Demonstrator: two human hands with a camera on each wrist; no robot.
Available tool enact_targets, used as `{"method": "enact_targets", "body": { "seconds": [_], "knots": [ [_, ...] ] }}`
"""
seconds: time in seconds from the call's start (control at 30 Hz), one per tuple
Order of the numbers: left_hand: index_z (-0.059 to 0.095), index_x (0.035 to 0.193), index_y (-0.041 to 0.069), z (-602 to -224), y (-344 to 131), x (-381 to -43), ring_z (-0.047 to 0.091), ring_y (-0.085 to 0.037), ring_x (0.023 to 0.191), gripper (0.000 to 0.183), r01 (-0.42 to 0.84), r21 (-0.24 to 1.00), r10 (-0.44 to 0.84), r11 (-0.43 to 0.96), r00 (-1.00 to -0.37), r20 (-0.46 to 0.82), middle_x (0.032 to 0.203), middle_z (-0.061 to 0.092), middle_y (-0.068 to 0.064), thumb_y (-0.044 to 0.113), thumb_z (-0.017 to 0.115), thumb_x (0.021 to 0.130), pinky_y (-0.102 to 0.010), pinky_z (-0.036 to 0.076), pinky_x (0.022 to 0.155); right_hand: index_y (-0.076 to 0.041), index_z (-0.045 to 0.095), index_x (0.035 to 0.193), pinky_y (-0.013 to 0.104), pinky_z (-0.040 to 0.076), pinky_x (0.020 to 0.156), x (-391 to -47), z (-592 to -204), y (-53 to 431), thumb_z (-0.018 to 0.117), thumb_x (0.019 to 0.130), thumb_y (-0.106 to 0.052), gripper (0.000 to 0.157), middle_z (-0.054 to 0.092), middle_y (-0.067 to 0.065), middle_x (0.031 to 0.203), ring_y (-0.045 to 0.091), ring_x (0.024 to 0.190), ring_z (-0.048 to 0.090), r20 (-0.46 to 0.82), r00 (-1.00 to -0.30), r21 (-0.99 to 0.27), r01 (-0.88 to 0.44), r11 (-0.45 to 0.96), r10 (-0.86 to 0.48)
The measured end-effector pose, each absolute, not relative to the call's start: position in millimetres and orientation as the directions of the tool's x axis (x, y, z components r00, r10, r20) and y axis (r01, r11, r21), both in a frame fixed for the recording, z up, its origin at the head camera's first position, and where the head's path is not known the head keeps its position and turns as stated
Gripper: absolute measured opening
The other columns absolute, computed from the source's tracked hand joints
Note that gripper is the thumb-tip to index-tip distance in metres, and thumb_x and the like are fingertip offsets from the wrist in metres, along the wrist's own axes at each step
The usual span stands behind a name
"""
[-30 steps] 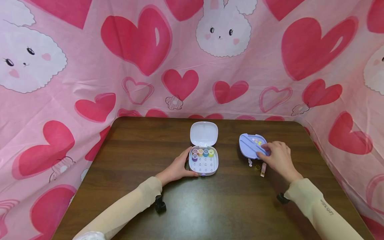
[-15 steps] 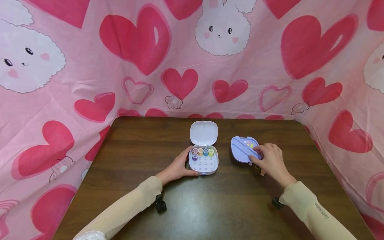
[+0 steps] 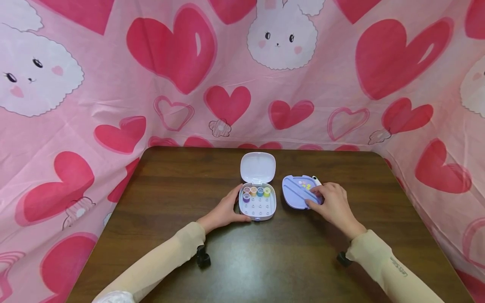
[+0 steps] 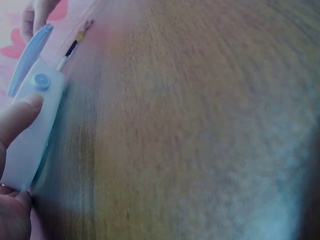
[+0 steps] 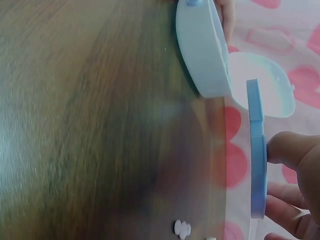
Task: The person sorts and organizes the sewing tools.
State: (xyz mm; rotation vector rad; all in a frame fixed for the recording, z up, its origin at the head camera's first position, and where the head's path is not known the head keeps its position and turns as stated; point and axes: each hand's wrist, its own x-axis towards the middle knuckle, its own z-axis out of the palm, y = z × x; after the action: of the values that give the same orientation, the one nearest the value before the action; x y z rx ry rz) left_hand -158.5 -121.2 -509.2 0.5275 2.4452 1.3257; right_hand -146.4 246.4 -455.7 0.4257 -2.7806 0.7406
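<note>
Over the last second the lavender tray (image 3: 293, 198), in the grip of the right hand (image 3: 333, 207), has moved left and slightly down the frame, ending just right of the white box (image 3: 261, 210). A white-and-black piece (image 3: 316, 181) has come into view at the tray's upper right. In the head view, the small white piece (image 5: 182, 229) seen earlier below the tray is now hidden behind the hand.

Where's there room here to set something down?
Bare table lies in front of the box, between left sleeve and right sleeve, and left of the left hand. Crowded right of the box: a narrow gap, then the tray in the right hand.
</note>
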Motion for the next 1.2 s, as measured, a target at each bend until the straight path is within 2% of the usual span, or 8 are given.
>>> {"method": "enact_targets", "body": {
  "seconds": [0.53, 1.2],
  "knots": [
    [0.016, 0.166, 0.007, -510.2, -120.5, -158.1, 0.034, -0.030, 0.152, 0.120, 0.173, 0.849, 0.453, 0.499, -0.887, -0.085, 0.168, 0.027, -0.014, 0.036, 0.093, 0.079, -0.047, 0.032, 0.123, -0.003, 0.076, 0.100, 0.063, 0.035, 0.097, -141.8, -457.6, 217.2, 0.090, 0.078, -0.022, 0.032, 0.065, 0.007, 0.086, 0.042, 0.107, 0.055, 0.325, -0.902, -0.442, -0.411, 0.797, -0.285],
    [0.016, 0.166, 0.005, -508.7, -120.6, -158.6, 0.033, -0.030, 0.153, 0.120, 0.191, 0.843, 0.455, 0.502, -0.888, -0.070, 0.169, 0.027, -0.014, 0.033, 0.094, 0.079, -0.045, 0.030, 0.123, -0.008, 0.076, 0.100, 0.060, 0.035, 0.101, -137.6, -466.3, 171.8, 0.088, 0.080, -0.030, 0.032, 0.062, 0.001, 0.085, 0.035, 0.107, 0.055, 0.280, -0.902, -0.442, -0.425, 0.790, -0.329]
  ]
}}
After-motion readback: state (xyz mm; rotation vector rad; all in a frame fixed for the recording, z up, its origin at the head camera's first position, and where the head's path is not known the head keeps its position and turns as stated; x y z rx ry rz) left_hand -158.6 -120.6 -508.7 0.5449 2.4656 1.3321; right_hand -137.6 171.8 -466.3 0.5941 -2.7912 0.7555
